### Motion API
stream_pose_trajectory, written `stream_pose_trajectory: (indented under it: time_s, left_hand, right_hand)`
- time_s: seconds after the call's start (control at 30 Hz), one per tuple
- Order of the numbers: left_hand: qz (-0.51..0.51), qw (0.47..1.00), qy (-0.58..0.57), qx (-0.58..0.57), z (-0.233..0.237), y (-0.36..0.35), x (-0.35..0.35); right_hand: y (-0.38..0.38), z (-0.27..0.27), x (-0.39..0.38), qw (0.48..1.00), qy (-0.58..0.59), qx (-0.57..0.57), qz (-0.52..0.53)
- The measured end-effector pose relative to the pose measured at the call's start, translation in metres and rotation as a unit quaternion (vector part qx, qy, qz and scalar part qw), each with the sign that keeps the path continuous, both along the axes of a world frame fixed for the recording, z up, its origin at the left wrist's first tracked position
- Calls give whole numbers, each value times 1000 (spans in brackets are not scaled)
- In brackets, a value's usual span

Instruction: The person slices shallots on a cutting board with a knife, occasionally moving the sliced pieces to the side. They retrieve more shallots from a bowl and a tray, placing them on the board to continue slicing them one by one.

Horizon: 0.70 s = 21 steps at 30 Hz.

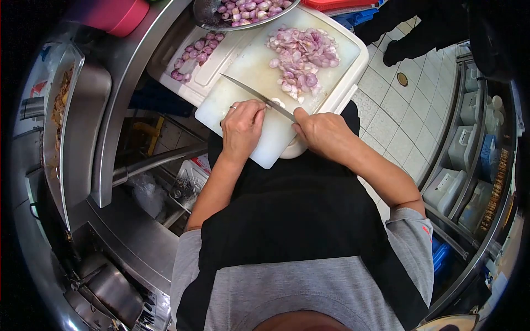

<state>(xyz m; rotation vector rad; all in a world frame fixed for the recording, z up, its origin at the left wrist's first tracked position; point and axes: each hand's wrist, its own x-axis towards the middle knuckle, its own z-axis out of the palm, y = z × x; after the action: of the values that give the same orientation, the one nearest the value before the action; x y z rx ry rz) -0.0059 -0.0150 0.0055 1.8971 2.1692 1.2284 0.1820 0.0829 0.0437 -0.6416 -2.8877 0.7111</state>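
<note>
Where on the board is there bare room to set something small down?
Bare cutting board: its near end, between the left hand and right hand; and the patch beyond the knife, between the loose onions and sliced onions. Crowded: under the sliced onions and along the knife.

My apron: solid black. My shirt: grey, small red mark on sleeve. Knife: silver-grey blade. Cutting board: white. Sliced shallots: pale purple-pink and white. Tub: hot pink. Floor tiles: off-white, grid pattern.
</note>
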Motion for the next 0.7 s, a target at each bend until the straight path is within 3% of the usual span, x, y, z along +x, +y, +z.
stream_pose_trajectory:
  time_s: [0.17, 0.47, 0.7]
  left_hand:
    - [4, 1000, 7, -8, -2, -1, 0]
    - [4, 1000, 8, 1, 0, -1, 0]
    - [9, 1000, 18, -1, -1, 1, 1]
  right_hand:
    - [-8, 22, 18, 999, -35, -4, -10]
    - [1, -3, 2, 999, -35, -10, -9]
    - [-6, 28, 24, 997, -67, -36, -15]
